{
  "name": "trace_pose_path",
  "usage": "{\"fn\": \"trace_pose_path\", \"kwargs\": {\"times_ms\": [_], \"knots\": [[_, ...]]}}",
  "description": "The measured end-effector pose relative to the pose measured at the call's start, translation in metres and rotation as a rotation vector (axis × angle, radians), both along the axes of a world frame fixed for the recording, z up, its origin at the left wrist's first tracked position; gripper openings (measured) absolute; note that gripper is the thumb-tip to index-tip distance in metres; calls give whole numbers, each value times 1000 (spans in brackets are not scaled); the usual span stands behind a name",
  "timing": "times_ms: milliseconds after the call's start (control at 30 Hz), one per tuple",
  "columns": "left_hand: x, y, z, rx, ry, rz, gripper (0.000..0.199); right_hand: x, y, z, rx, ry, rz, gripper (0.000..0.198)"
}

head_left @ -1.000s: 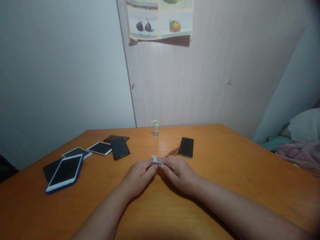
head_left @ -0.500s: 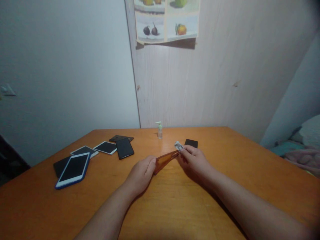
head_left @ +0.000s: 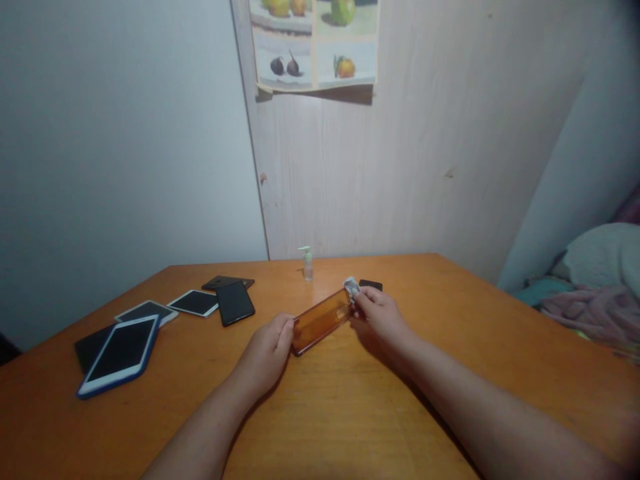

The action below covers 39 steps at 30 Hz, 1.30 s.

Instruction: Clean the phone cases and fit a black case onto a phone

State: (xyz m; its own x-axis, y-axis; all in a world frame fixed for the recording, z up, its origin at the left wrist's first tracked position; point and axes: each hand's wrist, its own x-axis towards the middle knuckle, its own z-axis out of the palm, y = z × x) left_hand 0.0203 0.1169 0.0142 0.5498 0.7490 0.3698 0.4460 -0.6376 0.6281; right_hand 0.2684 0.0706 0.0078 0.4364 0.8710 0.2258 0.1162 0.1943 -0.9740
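A see-through phone case (head_left: 320,325), with a camera cutout near its right end, is held tilted above the table. My left hand (head_left: 269,348) is closed on its left end, thumb on top. At the opposite end my right hand (head_left: 381,313) pinches a small crumpled grey-white cloth (head_left: 351,287) against the case's edge. Part of the cloth is hidden by the fingers. Just behind my right hand lies a black phone-like device (head_left: 371,285), partly covered by the hand.
On the wooden table (head_left: 320,427), a small pump bottle (head_left: 307,265) stands near the back edge. To the left lie a blue-cased tablet (head_left: 120,357), a white-framed device (head_left: 194,303), a black phone (head_left: 235,303) and several overlapping others. Rumpled bedding (head_left: 590,307) is at the far right.
The phone case has turned from nearly edge-on to showing its broad face. Both hands keep their hold. The whole view has shifted, moving the table's things left.
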Motion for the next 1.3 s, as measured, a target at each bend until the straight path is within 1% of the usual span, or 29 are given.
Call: {"fn": "trace_pose_path", "kwargs": {"times_ms": [100,200,267,333,400,467,600,667,733,833,900,967,1033,1133,1200,1267,1300], "knots": [[0,-1,1,-8,3,-14,34,8,2,5,14,-27,-43,38],[0,0,-2,-18,-12,-29,33,11,4,0,-21,-45,-25,40],[0,2,-6,-73,-67,-23,33,10,5,-7,-66,-57,-3,40],[0,4,-9,-166,-141,-13,32,9,5,-14,-118,-70,23,41],[0,5,-11,-224,-186,5,33,8,4,-17,-156,-82,45,43],[0,5,-9,-184,-163,40,33,8,2,-15,-167,-78,52,44],[-3,2,-1,44,-57,148,35,5,-1,-8,-82,-1,105,44],[-4,2,2,102,-53,202,35,3,-3,-7,-58,5,141,43],[-6,3,4,123,-68,262,35,-1,-5,-9,-97,-20,185,44],[-9,6,5,138,-104,363,33,-5,-9,-11,-200,-69,260,42],[-11,9,5,137,-140,425,31,-6,-11,-11,-239,-92,271,39],[-12,11,4,128,-164,469,30,-4,-12,-9,-239,-97,254,40],[-10,11,2,94,-167,463,30,-2,-12,-7,-191,-132,210,42],[-5,9,-5,-21,-166,369,28,1,-11,-6,-94,-231,131,41],[-1,6,-9,-90,-170,303,28,3,-8,-11,-62,-241,112,32],[0,5,-12,-107,-144,261,26,5,-4,-18,-33,-204,106,25],[1,5,-12,-101,-110,245,24,6,-3,-23,-17,-192,96,25]]}}
